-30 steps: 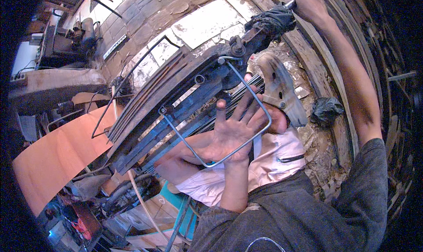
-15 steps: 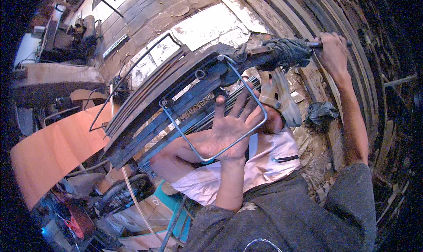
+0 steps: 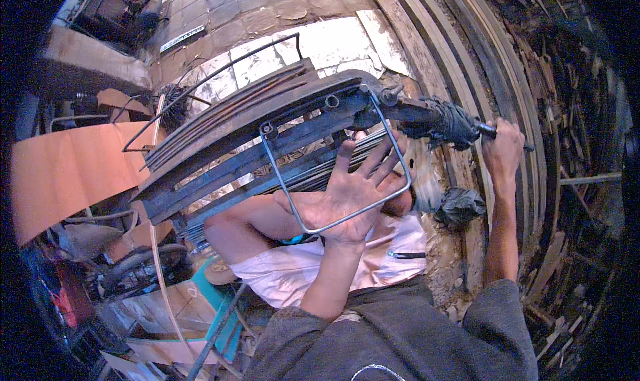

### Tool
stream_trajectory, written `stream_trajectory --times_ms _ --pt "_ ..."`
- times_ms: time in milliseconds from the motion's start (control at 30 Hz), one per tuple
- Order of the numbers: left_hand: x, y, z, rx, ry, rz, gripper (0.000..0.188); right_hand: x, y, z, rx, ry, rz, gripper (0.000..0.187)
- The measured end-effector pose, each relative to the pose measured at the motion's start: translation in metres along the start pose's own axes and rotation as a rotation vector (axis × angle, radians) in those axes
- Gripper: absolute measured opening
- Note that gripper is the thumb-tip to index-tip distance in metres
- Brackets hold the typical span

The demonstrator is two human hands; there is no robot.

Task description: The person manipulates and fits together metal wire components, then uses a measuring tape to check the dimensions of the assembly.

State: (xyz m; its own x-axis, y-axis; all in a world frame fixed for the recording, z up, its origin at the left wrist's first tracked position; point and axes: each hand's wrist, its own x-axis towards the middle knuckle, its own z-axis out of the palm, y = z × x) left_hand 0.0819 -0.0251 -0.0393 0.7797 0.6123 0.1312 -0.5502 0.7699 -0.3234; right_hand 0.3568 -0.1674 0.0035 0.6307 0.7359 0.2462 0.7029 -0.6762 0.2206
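Silvery metal makes up the bent rod looping off the dark beam before you; your left hand is behind it, fingers spread wide, contact unclear. Your right hand grips the lever handle, beyond black wrapping.

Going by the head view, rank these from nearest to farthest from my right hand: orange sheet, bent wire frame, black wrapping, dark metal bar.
1. Dark metal bar: in the right hand's grip.
2. Black wrapping: just left of it.
3. Bent wire frame: farther left, mid-view.
4. Orange sheet: far left.
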Motion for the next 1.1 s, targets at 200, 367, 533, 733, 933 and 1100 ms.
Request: stream_trajectory --times_ms 200,367,533,733,933,1100 --pt "-0.002 0.001 0.008 -0.059 0.017 0.009 0.116 -0.021 -0.016 -0.018 -0.047 -0.083 0.082 0.018" --pt "-0.002 0.002 0.005 -0.040 -0.018 0.014 0.118 -0.037 -0.031 -0.028 -0.060 -0.087 0.153 0.014" --pt "-0.002 0.004 0.009 -0.062 0.030 0.012 0.119 -0.037 -0.026 -0.022 -0.085 -0.073 0.152 0.017" --pt "-0.004 0.008 0.008 -0.081 0.027 0.003 0.120 -0.049 -0.035 -0.031 -0.014 -0.106 0.251 0.018" --pt "-0.004 0.009 0.010 0.024 0.020 -0.029 0.116 -0.031 -0.029 -0.035 0.000 -0.164 0.175 0.031" --pt "-0.004 0.005 0.009 0.028 -0.018 -0.041 0.112 -0.006 -0.017 -0.033 0.083 -0.115 -0.035 0.025"
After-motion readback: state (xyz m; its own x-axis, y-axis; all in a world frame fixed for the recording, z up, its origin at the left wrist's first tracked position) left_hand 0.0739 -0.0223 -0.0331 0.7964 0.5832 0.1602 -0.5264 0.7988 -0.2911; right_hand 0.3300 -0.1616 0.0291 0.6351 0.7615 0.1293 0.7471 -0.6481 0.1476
